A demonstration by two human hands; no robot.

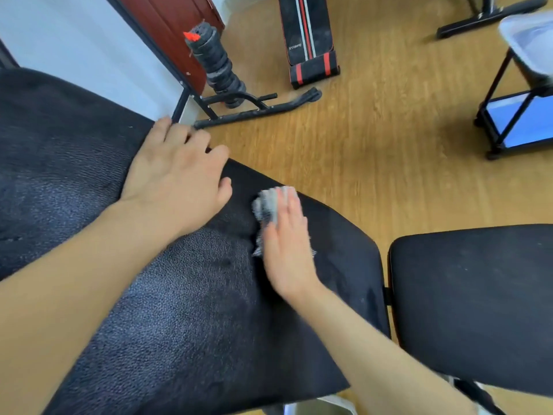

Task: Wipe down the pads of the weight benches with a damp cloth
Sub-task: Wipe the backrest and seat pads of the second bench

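A long black textured back pad (167, 310) of a weight bench fills the lower left. A separate black seat pad (478, 301) lies to its right across a narrow gap. My right hand (287, 250) presses flat, fingers straight, on a grey cloth (269, 205) near the pad's far edge; the hand and cloth are blurred. My left hand (176, 175) rests on the pad's far edge, its fingers curling over that edge.
On the wooden floor behind stand a second bench with red stripes (311, 40), a stack of black weight plates (218, 64) on a black frame, and a black cart (520, 115) with a blue shelf. A clear plastic tub (529, 37) sits on top of the cart.
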